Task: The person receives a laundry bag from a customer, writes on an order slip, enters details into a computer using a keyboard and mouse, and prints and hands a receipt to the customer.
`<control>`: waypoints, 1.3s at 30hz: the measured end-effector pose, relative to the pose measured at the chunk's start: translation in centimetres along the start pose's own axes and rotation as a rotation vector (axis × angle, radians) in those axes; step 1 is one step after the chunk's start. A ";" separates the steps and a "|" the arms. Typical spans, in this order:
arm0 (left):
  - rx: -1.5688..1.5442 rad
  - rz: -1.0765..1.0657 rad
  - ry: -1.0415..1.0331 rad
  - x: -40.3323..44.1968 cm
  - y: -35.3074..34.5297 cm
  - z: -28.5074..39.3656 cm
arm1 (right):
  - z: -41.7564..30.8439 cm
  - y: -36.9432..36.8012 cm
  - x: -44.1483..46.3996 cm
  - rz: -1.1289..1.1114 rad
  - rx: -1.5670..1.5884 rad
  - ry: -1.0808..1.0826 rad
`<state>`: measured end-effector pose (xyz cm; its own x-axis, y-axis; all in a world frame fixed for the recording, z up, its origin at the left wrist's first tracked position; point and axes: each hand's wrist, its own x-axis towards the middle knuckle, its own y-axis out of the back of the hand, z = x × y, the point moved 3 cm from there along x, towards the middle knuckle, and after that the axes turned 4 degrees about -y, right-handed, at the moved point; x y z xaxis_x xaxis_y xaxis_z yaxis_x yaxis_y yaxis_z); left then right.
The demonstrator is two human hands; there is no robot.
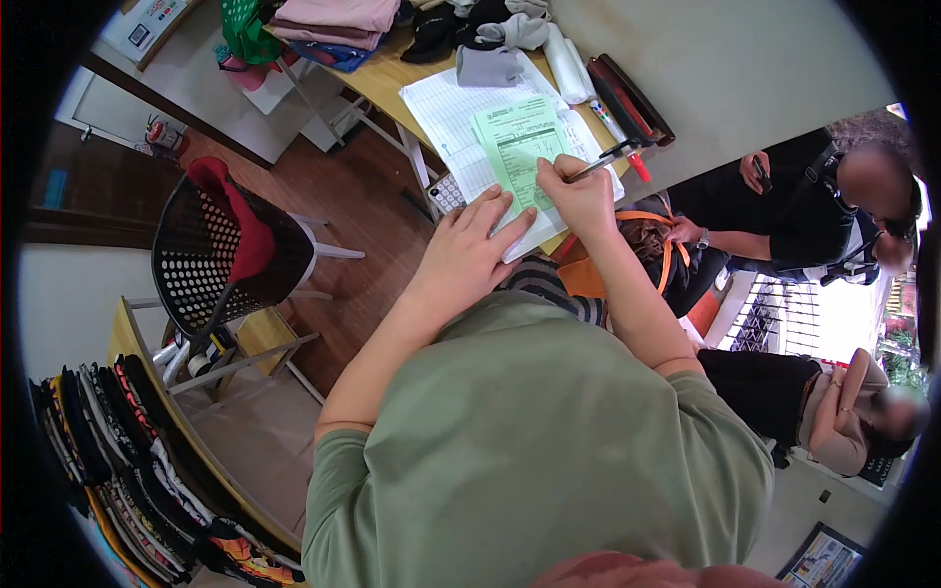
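My right hand (582,202) grips a dark pen (600,164) over a green printed form (512,125). The pen's tip is hidden by my fingers. Handwriting shows on the form, which lies on an open ruled notebook (438,110). My left hand (465,257) rests flat with fingers apart on the lower left edge of the papers. Beside it, partly under the notebook, sits a calculator-like device with buttons (447,192). A red-ended marker (637,165) lies just right of my right hand.
The wooden table (392,73) also bears folded clothes (328,22), socks (490,67), white rolls (566,64) and a long dark red case (630,98). A black chair (221,255) stands left. Two people (784,196) (833,412) are at right, one holding an orange-trimmed bag (647,235).
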<state>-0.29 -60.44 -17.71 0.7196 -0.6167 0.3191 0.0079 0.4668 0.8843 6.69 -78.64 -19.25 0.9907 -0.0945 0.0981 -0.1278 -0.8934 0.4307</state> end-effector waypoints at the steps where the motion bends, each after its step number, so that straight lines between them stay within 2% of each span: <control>1: -0.002 -0.002 -0.002 0.0 0.0 0.0 | 0.2 -0.1 0.0 -0.002 -0.003 0.014; 20: -0.032 -0.025 0.013 0.0 0.2 0.0 | -0.1 0.2 0.2 0.015 -0.008 0.046; 23: -0.024 -0.025 0.009 0.1 0.2 0.1 | -0.6 0.9 0.1 0.050 0.005 -0.038; 39: -0.024 -0.015 0.014 0.0 0.0 0.0 | -0.7 0.8 0.1 0.039 -0.050 -0.034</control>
<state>-0.24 -60.45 -17.70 0.7289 -0.6150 0.3007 0.0355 0.4727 0.8805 6.69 -79.01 -18.25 0.9857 -0.1449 0.0856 -0.1682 -0.8656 0.4717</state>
